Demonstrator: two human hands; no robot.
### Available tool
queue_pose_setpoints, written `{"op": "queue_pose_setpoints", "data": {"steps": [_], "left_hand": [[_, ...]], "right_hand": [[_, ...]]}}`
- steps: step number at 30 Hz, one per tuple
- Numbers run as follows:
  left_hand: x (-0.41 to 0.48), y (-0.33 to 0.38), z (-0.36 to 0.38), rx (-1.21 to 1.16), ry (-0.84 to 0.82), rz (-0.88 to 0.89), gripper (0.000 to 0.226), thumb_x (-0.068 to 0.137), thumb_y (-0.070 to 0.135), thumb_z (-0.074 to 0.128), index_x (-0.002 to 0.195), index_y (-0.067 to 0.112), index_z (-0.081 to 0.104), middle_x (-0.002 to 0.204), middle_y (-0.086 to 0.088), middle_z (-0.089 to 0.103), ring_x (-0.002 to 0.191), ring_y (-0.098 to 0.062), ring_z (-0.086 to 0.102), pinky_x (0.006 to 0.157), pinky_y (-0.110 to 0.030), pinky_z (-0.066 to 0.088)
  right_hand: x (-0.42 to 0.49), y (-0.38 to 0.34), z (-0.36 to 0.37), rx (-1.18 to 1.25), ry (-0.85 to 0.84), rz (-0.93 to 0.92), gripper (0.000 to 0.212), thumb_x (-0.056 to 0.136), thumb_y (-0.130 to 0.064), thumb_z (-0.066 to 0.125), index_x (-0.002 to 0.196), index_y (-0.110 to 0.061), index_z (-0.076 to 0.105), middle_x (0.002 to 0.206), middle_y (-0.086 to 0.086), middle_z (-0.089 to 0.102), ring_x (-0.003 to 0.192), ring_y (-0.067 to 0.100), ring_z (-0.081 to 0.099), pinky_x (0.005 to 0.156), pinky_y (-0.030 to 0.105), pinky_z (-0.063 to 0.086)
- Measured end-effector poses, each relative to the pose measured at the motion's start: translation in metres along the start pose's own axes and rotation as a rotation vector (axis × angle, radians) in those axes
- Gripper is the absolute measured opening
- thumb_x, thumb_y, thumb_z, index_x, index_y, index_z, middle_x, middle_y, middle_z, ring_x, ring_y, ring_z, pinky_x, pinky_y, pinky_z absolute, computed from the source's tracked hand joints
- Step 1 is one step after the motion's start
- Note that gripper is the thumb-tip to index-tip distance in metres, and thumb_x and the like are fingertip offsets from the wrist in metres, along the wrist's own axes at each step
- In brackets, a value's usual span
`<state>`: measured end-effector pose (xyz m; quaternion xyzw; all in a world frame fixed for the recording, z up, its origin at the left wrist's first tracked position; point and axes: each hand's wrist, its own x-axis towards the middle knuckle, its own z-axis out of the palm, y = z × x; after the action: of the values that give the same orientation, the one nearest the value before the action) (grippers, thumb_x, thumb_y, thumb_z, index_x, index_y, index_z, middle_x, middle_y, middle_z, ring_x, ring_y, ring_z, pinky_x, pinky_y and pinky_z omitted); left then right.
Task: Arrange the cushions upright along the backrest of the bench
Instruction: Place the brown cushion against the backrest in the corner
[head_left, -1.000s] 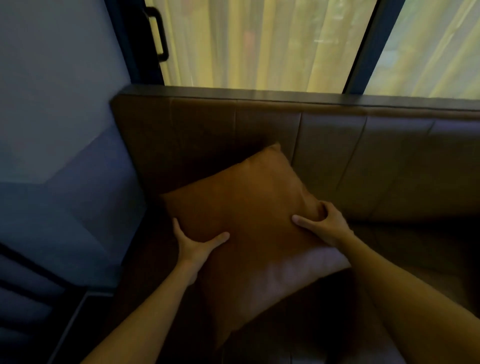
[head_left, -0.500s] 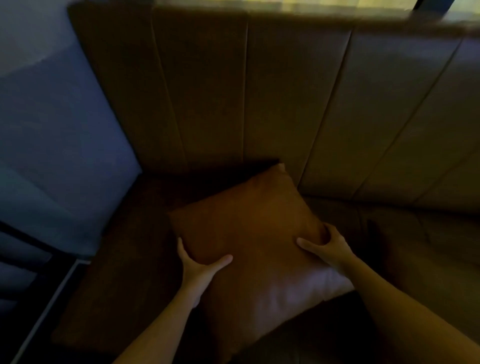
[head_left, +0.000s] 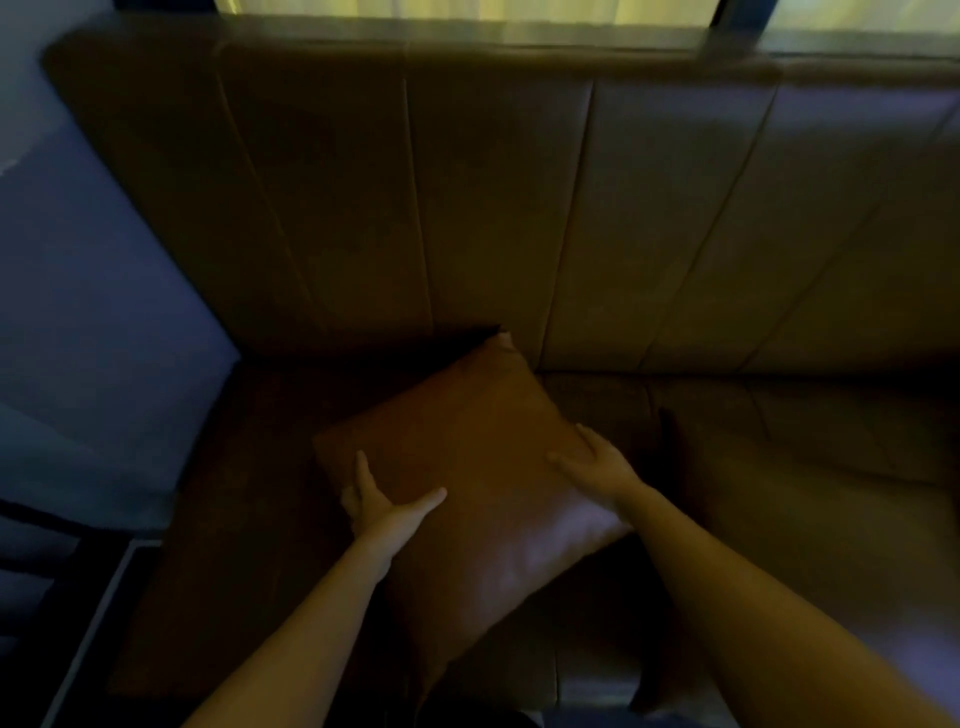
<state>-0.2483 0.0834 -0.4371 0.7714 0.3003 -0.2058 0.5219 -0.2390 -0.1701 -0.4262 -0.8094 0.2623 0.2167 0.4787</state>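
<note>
An orange-brown square cushion (head_left: 467, 462) is turned like a diamond over the bench seat (head_left: 810, 467), its far corner at the foot of the brown padded backrest (head_left: 498, 197). My left hand (head_left: 379, 501) grips its left edge, thumb on top and fingers curled around the side. On the right edge my right hand (head_left: 597, 462) holds it the same way. The cushion's near corner is hidden in shadow below my forearms.
A blue-grey wall (head_left: 98, 312) closes the bench's left end. A bright curtained window (head_left: 467, 8) runs above the backrest. A dark frame with a pale strip (head_left: 88, 623) lies low at the left. The seat stretches away to the right.
My view has dropped from the window toward the seat. The cushion has come down with both hands still on its edges, its far corner now at the foot of the backrest.
</note>
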Motion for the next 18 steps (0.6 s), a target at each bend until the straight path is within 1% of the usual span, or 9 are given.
{"op": "queue_pose_setpoints", "data": {"steps": [5, 7, 9, 11, 12, 14, 15, 16, 18], "left_hand": [[-0.043, 0.046, 0.021, 0.067, -0.143, 0.082, 0.106, 0.073, 0.040, 0.078, 0.153, 0.035, 0.007, 0.159, -0.007, 0.014, 0.143, -0.034, 0.024, 0.108, -0.052, 0.032], [-0.060, 0.061, 0.041, 0.053, -0.216, 0.112, 0.098, 0.078, 0.038, 0.074, 0.153, 0.029, 0.012, 0.158, -0.008, 0.022, 0.142, -0.032, 0.028, 0.107, -0.047, 0.033], [-0.078, 0.074, 0.067, 0.050, -0.280, 0.123, 0.089, 0.082, 0.036, 0.071, 0.152, 0.024, 0.018, 0.154, -0.010, 0.030, 0.137, -0.031, 0.036, 0.101, -0.040, 0.037], [-0.097, 0.083, 0.096, 0.083, -0.340, 0.112, 0.082, 0.085, 0.035, 0.068, 0.151, 0.020, 0.021, 0.149, -0.012, 0.037, 0.131, -0.030, 0.043, 0.093, -0.035, 0.039], [-0.106, 0.084, 0.113, 0.100, -0.364, 0.105, 0.080, 0.087, 0.033, 0.066, 0.151, 0.019, 0.020, 0.146, -0.011, 0.041, 0.128, -0.029, 0.047, 0.092, -0.033, 0.041], [-0.124, 0.086, 0.147, 0.126, -0.412, 0.088, 0.079, 0.089, 0.029, 0.064, 0.151, 0.017, 0.017, 0.129, -0.005, 0.052, 0.114, -0.025, 0.057, 0.091, -0.026, 0.049], [-0.133, 0.086, 0.165, 0.135, -0.449, 0.056, 0.080, 0.090, 0.029, 0.063, 0.152, 0.017, 0.014, 0.120, -0.002, 0.054, 0.111, -0.024, 0.058, 0.092, -0.026, 0.051], [-0.138, 0.084, 0.185, 0.146, -0.490, 0.016, 0.083, 0.089, 0.032, 0.062, 0.152, 0.019, 0.011, 0.123, -0.003, 0.052, 0.117, -0.026, 0.055, 0.098, -0.032, 0.048], [-0.145, 0.078, 0.225, 0.179, -0.524, -0.039, 0.089, 0.087, 0.040, 0.063, 0.154, 0.022, 0.007, 0.150, -0.009, 0.034, 0.135, -0.032, 0.039, 0.109, -0.046, 0.036]], "right_hand": [[-0.053, -0.017, -0.041, 0.062, 0.087, 0.001, 0.080, 0.086, -0.045, 0.064, 0.153, -0.026, 0.023, 0.160, 0.007, 0.024, 0.144, 0.032, 0.030, 0.114, 0.050, 0.034], [-0.067, -0.015, -0.065, 0.078, 0.117, 0.003, 0.076, 0.088, -0.043, 0.062, 0.152, -0.025, 0.025, 0.160, 0.007, 0.024, 0.145, 0.031, 0.028, 0.115, 0.046, 0.033], [-0.077, -0.005, -0.091, 0.101, 0.142, 0.003, 0.074, 0.089, -0.042, 0.060, 0.152, -0.024, 0.026, 0.159, 0.007, 0.026, 0.144, 0.030, 0.030, 0.113, 0.043, 0.033], [-0.082, 0.015, -0.117, 0.149, 0.142, 0.021, 0.073, 0.090, -0.040, 0.060, 0.152, -0.022, 0.026, 0.157, 0.008, 0.029, 0.141, 0.031, 0.035, 0.112, 0.043, 0.037], [-0.085, 0.026, -0.130, 0.166, 0.142, 0.029, 0.072, 0.091, -0.039, 0.059, 0.152, -0.021, 0.026, 0.157, 0.009, 0.030, 0.140, 0.031, 0.037, 0.111, 0.044, 0.039], [-0.089, 0.053, -0.155, 0.164, 0.156, 0.058, 0.070, 0.092, -0.038, 0.058, 0.152, -0.020, 0.026, 0.155, 0.011, 0.032, 0.137, 0.032, 0.041, 0.108, 0.041, 0.042], [-0.090, 0.068, -0.167, 0.154, 0.166, 0.079, 0.071, 0.092, -0.038, 0.058, 0.152, -0.019, 0.025, 0.154, 0.012, 0.033, 0.135, 0.031, 0.043, 0.105, 0.038, 0.044], [-0.091, 0.082, -0.180, 0.147, 0.171, 0.097, 0.071, 0.092, -0.037, 0.058, 0.152, -0.018, 0.024, 0.153, 0.014, 0.036, 0.132, 0.031, 0.046, 0.103, 0.036, 0.045], [-0.089, 0.115, -0.207, 0.140, 0.179, 0.137, 0.074, 0.092, -0.036, 0.059, 0.153, -0.016, 0.021, 0.150, 0.016, 0.039, 0.130, 0.033, 0.049, 0.103, 0.038, 0.046]]}}
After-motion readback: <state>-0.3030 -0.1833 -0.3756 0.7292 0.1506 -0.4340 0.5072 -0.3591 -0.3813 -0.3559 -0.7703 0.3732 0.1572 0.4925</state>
